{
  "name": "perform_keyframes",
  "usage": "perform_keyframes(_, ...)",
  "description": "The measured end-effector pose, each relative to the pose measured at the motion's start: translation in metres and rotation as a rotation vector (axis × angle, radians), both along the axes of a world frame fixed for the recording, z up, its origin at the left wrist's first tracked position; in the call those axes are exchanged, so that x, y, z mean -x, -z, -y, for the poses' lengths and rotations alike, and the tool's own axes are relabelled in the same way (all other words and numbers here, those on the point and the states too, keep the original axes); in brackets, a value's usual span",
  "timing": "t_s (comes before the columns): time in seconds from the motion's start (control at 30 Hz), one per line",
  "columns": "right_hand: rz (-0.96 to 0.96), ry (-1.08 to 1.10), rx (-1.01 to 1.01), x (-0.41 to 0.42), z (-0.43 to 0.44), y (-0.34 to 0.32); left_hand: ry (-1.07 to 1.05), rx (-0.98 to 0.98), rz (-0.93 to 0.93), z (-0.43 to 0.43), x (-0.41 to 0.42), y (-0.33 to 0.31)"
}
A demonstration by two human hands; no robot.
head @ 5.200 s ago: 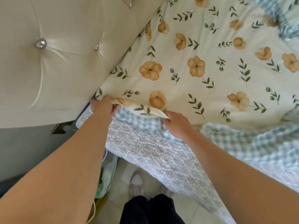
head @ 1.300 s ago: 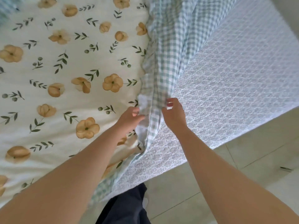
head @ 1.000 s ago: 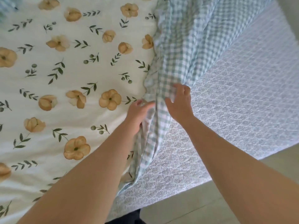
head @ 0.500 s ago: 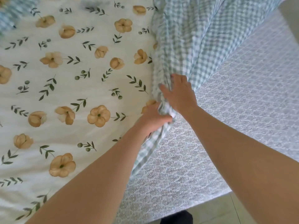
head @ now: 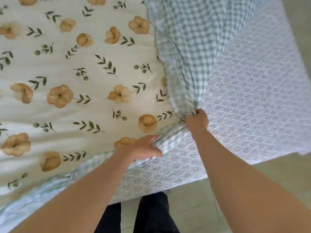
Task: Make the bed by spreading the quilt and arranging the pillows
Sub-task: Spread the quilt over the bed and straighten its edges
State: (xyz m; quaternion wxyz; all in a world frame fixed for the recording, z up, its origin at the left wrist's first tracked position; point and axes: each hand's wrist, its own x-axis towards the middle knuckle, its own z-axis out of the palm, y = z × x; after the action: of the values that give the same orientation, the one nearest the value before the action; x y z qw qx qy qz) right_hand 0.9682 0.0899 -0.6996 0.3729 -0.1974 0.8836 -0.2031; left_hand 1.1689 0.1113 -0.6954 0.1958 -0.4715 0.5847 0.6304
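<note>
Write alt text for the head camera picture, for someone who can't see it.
A person's left hand and right hand grip the turned-back green gingham underside of a cream quilt printed with orange flowers, at the bed's near edge. Beside it a pale blue patterned mattress cover lies bare; dark trousers and a pale tiled floor show below.

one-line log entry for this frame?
stage: spreading quilt | left hand: grips quilt edge | right hand: grips checked underside | mattress: partly uncovered

Both hands grip the quilt's [head: 80, 84] checked edge: left hand [head: 144, 147] at six o'clock, right hand [head: 196, 121] toward four. Patterned mattress [head: 252, 98] lies at three o'clock.
</note>
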Motion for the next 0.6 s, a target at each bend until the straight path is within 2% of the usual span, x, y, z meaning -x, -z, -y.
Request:
perform_keyframes(0.13,0.275,0.271,-0.136,0.028,-0.057,0.013,0.157,0.062,0.031,-0.017,0.002,-0.001)
perform_keyframes(0.23,0.346,0.248,-0.212,0.041,-0.09,0.015,0.316,0.083,0.028,-0.045,0.001,0.004)
perform_keyframes(0.33,0.147,0.083,-0.204,0.035,-0.092,0.011,0.382,0.131,0.042,-0.068,0.003,0.009)
perform_keyframes(0.47,-0.16,-0.207,-0.02,0.014,-0.06,0.005,0.313,0.072,-0.015,-0.072,0.009,0.014)
perform_keyframes(0.6,-0.254,-0.23,0.086,0.011,-0.045,0.002,0.35,0.183,-0.021,-0.081,0.015,0.018)
